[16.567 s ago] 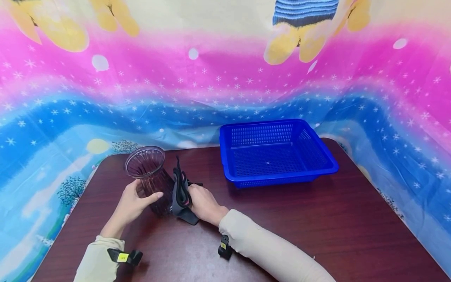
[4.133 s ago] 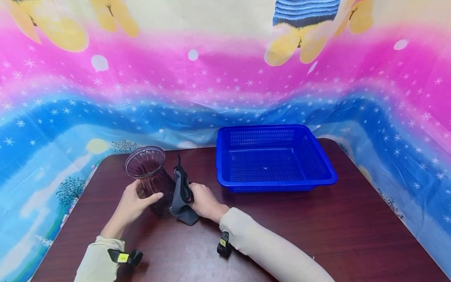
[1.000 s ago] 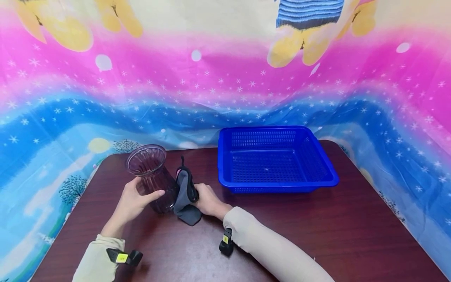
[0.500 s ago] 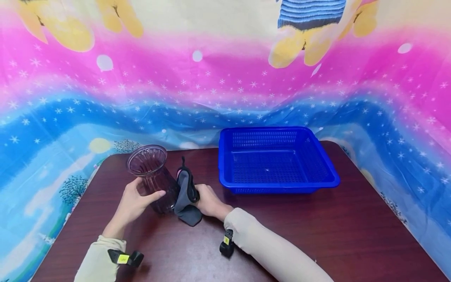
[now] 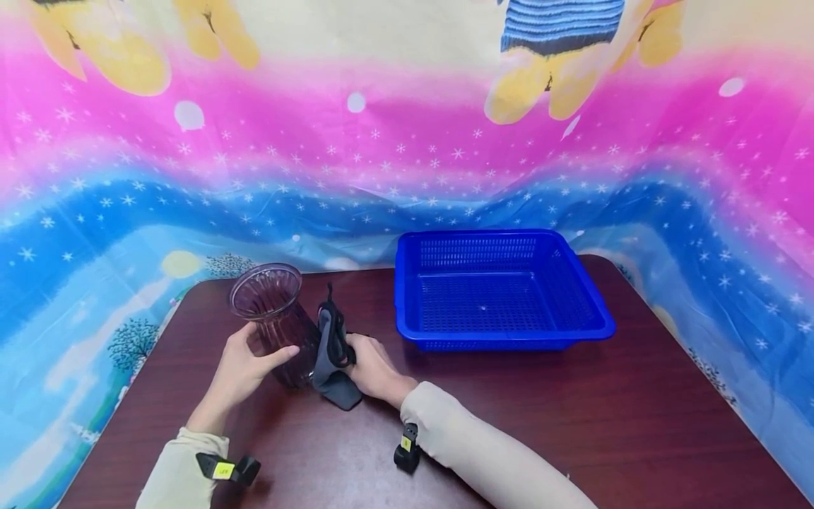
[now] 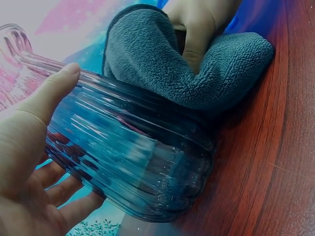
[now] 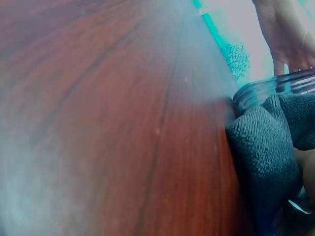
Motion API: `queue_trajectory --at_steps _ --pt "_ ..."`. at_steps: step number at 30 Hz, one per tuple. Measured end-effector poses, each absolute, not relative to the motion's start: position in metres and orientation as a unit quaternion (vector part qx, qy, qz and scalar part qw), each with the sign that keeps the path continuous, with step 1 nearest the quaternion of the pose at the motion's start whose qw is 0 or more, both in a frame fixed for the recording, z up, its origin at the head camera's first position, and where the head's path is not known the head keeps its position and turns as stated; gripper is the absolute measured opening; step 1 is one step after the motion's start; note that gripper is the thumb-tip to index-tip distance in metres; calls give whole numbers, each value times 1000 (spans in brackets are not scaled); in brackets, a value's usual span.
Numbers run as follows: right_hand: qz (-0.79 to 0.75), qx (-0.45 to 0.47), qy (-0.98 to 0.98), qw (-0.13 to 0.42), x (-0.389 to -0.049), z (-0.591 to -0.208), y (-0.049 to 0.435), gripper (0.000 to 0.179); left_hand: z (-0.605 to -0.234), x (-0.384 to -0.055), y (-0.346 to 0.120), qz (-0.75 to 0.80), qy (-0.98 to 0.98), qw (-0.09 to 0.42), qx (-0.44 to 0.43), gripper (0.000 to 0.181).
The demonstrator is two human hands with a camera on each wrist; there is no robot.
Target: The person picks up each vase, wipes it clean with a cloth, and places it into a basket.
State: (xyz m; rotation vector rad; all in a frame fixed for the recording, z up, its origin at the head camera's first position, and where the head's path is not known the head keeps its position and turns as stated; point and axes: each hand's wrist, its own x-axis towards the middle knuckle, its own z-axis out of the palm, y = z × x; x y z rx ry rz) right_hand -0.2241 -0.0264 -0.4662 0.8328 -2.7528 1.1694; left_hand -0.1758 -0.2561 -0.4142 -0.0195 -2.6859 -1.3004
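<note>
vase in left grip, cloth touching

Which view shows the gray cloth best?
Left wrist: the gray cloth sits large there, its fuzzy texture and dark edging plain. The head view shows it smaller, beside the vase; the right wrist view has it cut off by the right edge.
</note>
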Motion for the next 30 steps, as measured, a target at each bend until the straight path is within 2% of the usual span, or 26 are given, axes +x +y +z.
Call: queue_trajectory --at_steps 14,18,23,30 --pt "373 276 -885 39 -223 -445 -30 6 -415 -174 -255 -444 -893 77 -5 70" --pt "371 286 -882 48 -225 -433 -32 8 -414 -174 -254 -445 -893 72 -5 73" --pt "371 293 -880 54 -225 -415 -35 15 -415 -175 -254 -437 -896 80 -8 68" --pt "373 305 -874 72 -225 -399 -37 16 -416 -176 -256 -437 -895 85 -15 64"
